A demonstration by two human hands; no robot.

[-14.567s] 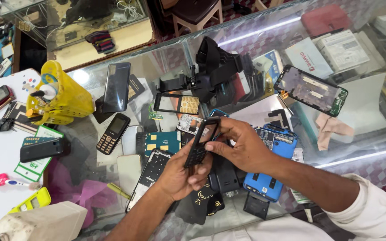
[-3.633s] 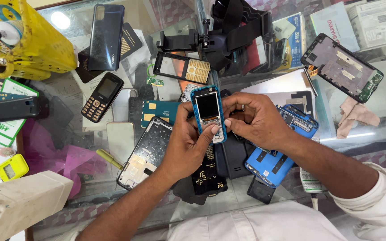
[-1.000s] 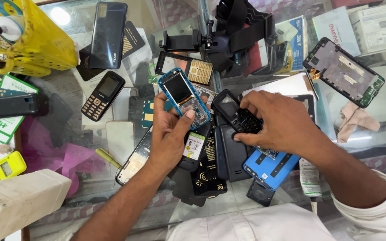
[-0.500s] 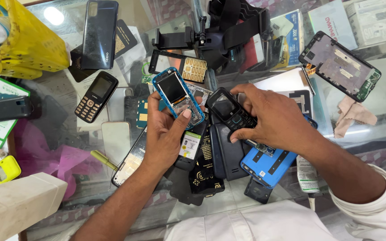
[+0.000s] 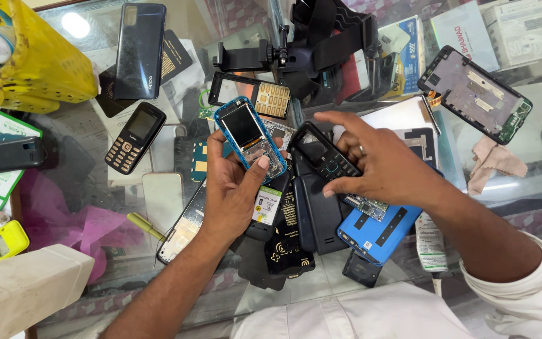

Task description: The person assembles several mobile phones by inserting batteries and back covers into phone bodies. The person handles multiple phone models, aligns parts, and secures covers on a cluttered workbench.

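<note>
My left hand (image 5: 233,191) grips a small phone body with a blue frame (image 5: 250,137), its dark screen facing up and the keypad area bare. My right hand (image 5: 387,166) lies just to the right of it, fingers pinching a black keypad front cover (image 5: 323,159) against the pile of parts. Under the right hand lie a blue phone back cover (image 5: 377,232) and a small green circuit board (image 5: 365,206). Dark battery and cover pieces (image 5: 296,216) sit between my two hands on the glass counter (image 5: 522,182).
A yellow holder (image 5: 39,63) stands at the top left. A black keypad phone (image 5: 135,137) and a dark smartphone back (image 5: 140,50) lie left of my hands. A phone frame with circuit board (image 5: 475,94) sits at the top right, by a black clamp stand (image 5: 308,47). A yellow screwdriver (image 5: 145,226) lies near my left wrist.
My left hand has lifted the blue-framed phone away to the left. My right hand has let go of it and now holds the black keypad cover on the pile.
</note>
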